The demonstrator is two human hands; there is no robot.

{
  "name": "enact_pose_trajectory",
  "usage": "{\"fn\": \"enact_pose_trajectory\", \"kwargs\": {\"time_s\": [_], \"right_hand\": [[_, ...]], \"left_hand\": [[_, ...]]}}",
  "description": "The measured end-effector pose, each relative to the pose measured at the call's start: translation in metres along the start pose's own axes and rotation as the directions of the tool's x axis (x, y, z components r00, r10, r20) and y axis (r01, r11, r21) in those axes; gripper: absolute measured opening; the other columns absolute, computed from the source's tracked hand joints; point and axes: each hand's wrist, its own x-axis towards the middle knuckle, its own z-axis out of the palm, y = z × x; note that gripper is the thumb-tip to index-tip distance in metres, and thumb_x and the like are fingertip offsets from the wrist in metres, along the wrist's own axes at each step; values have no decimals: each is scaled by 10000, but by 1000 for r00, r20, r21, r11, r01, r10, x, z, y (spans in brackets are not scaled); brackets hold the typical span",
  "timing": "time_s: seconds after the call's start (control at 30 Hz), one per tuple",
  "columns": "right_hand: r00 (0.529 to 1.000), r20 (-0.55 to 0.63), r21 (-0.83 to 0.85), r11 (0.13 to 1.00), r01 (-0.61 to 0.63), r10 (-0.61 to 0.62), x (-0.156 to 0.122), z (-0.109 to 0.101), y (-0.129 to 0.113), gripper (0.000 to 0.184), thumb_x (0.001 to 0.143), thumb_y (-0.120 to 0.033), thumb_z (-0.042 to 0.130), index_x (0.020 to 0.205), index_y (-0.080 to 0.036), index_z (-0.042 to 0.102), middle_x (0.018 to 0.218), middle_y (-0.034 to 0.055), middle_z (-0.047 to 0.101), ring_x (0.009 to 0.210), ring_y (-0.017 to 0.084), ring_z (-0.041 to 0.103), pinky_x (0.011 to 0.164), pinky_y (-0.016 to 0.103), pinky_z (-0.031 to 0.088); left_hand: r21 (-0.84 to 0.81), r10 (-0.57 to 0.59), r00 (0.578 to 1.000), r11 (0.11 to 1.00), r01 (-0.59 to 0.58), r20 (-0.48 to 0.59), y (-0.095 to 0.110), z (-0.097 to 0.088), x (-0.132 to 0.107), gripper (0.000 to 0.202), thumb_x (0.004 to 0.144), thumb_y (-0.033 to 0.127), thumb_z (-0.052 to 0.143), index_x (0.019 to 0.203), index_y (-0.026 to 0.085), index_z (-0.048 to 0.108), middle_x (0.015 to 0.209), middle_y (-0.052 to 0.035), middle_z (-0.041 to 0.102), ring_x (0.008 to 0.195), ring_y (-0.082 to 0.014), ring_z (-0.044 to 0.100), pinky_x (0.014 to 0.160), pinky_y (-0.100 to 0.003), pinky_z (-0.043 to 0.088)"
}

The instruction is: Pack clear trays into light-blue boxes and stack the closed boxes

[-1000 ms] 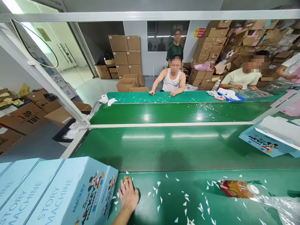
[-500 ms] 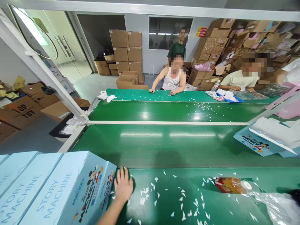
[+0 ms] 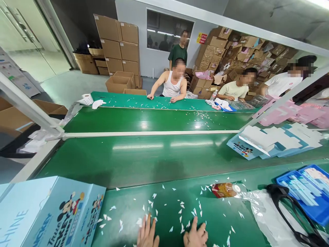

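Note:
My left hand (image 3: 148, 234) rests low in the head view with its fingers stretched out over the green table (image 3: 123, 199). It holds nothing, and small white paper scraps (image 3: 139, 222) lie at its fingertips. To its right, my right hand (image 3: 195, 236) is on the same surface, fingers apart and slightly bent, also with nothing in it. Scraps (image 3: 182, 227) lie between the two hands. Left of my left hand, and apart from it, stands a light blue Mickey story machine box (image 3: 69, 212). Both wrists are cut off by the bottom edge.
A bottle with an orange label (image 3: 223, 190) lies on its side. Right of it are clear plastic (image 3: 257, 209), a black headband-like frame (image 3: 290, 206) and a blue tray (image 3: 317, 209). Blue open cartons (image 3: 272, 140) sit on the conveyor (image 3: 133, 161). Several people (image 3: 171, 82) are across.
My left hand has left the blue box and moved right. My right hand has come into view. The view has turned right, showing the blue tray and black frame.

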Motion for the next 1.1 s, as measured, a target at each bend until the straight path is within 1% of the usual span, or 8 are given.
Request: {"fn": "enact_pose_trajectory", "kwargs": {"time_s": [0.13, 0.27, 0.33, 0.5, 0.63, 0.77, 0.93, 1.1], "right_hand": [[993, -1, 22, 992, 121, -121, 8, 26, -32, 788, 840, -222, 405, 1518, -63, 36, 1475, 333, 257, 1301, 531, 360, 996, 721, 287], [939, -6, -22, 939, 344, -344, -8, 62, -72, 777, 769, -151, 489, 1502, -195, 237, 1573, 174, 154, 1403, 482, 201, 1069, 684, 274], [803, 132, -6, 809, 588, -582, -26, 82, -99, 745, 764, -142, 525, 1467, -287, 323, 1564, 119, 230, 1387, 463, 266, 1045, 691, 315], [193, 285, 139, 239, 961, -939, -53, 116, -154, 544, 920, -211, 451, 1431, -370, 352, 1510, 21, 369, 1361, 337, 384, 1002, 598, 456], [41, 336, 170, 104, 980, -941, -30, 99, -150, 460, 967, -337, 422, 1424, -345, 365, 1539, -22, 310, 1464, 272, 162, 1094, 620, 371], [113, 448, 154, 201, 967, -887, 6, 59, -111, 635, 889, -424, 552, 1453, -219, 342, 1526, 91, 327, 1452, 306, 199, 1146, 676, 220], [487, 329, -16, 511, 860, -809, 32, 19, -49, 843, 734, -150, 583, 1493, -271, 237, 1565, 71, 171, 1440, 349, 206, 1149, 684, 185], [822, 169, -176, 804, 568, -544, 21, -3, -11, 691, 753, -99, 503, 1410, -304, 439, 1464, 74, 407, 1306, 395, 445, 1031, 653, 390]], "left_hand": [[-64, 16, 997, 998, -21, -77, -18, -16, -12, 580, 928, 318, 267, 1500, 230, 227, 1601, 7, 57, 1478, -211, 15, 1200, -433, 154], [114, -265, 893, 939, 325, -365, -65, -56, -12, 611, 934, 284, 275, 1513, 126, 155, 1608, -100, -7, 1477, -270, -36, 1204, -447, 119], [171, -377, 813, 855, 490, -443, -83, -63, -7, 621, 928, 273, 307, 1485, 20, 201, 1576, -225, 95, 1463, -347, 67, 1188, -436, 171], [201, -483, 744, 760, 618, -461, -84, -48, 10, 652, 922, 326, 366, 1466, -7, 233, 1521, -310, 168, 1419, -440, 165, 1148, -468, 230], [132, -510, 795, 809, 573, -328, -52, -38, 10, 639, 943, 360, 316, 1491, 52, 196, 1567, -255, 75, 1439, -427, 69, 1158, -471, 220], [62, -410, 901, 904, 422, -144, -9, -23, 2, 629, 944, 347, 303, 1502, 95, 158, 1585, -154, -55, 1442, -354, -106, 1194, -492, 112], [-107, -147, 984, 982, 157, 96, 29, 1, 7, 664, 901, 366, 363, 1482, 76, 222, 1574, -131, -16, 1434, -315, -100, 1207, -463, 83], [-163, 99, 981, 984, -72, 165, 9, -8, 17, 636, 788, 334, 458, 1378, 96, 480, 1484, -107, 383, 1407, -291, 308, 1194, -401, 250]]}}
